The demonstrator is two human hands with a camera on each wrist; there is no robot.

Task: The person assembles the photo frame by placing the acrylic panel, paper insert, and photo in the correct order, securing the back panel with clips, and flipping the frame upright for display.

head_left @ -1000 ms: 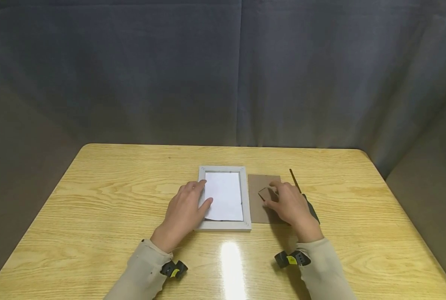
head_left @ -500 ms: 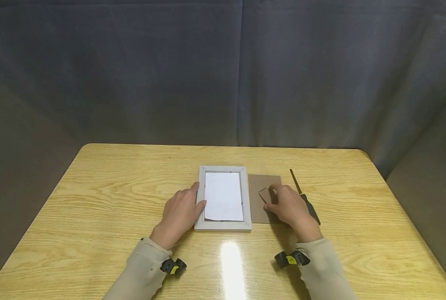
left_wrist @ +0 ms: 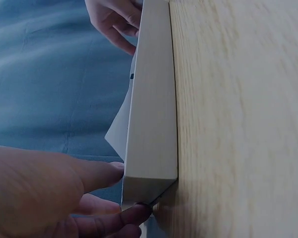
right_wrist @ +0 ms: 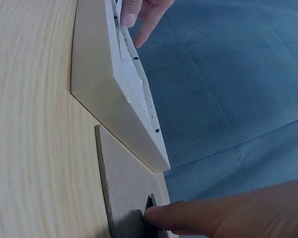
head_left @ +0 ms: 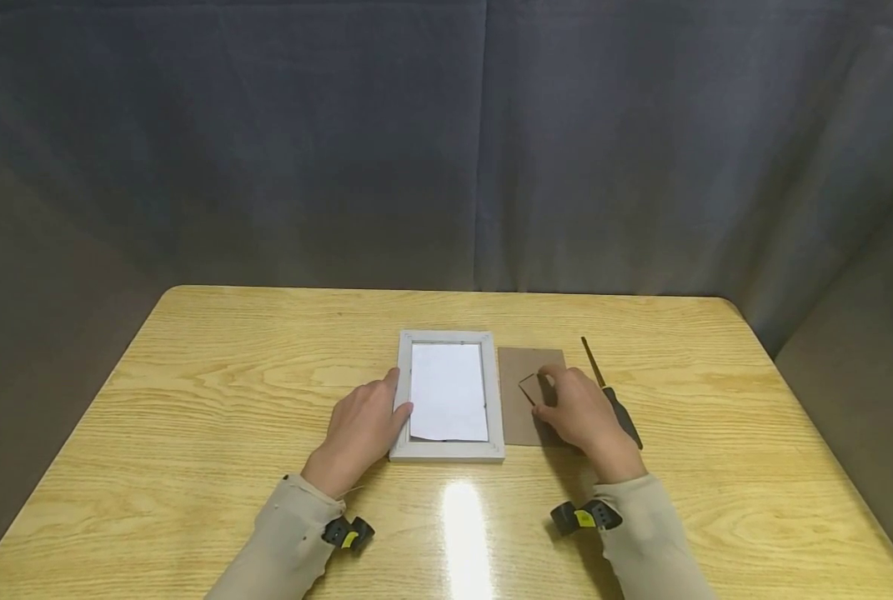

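A white picture frame (head_left: 446, 452) lies back side up on the table, with a white sheet of paper (head_left: 448, 392) inside its opening. My left hand (head_left: 363, 429) grips the frame's left side, thumb on the top edge and fingers along the outside. To the right of the frame lies a brown backing board (head_left: 517, 425). Over the board is my right hand (head_left: 584, 412), its thumb and index finger curved around a dark-edged stand (head_left: 527, 390) on the board. The right wrist view shows a fingertip touching a dark edge (right_wrist: 151, 202); the rest of that grasp is hidden.
A screwdriver (head_left: 621, 415) with a dark handle lies just right of the right hand, its shaft pointing away. The wooden table (head_left: 228, 375) runs back to a dark grey curtain (head_left: 341, 150).
My left hand has drawn slightly left, from over the paper's edge to the frame's left side. The right hand has barely moved and stays at the stand.
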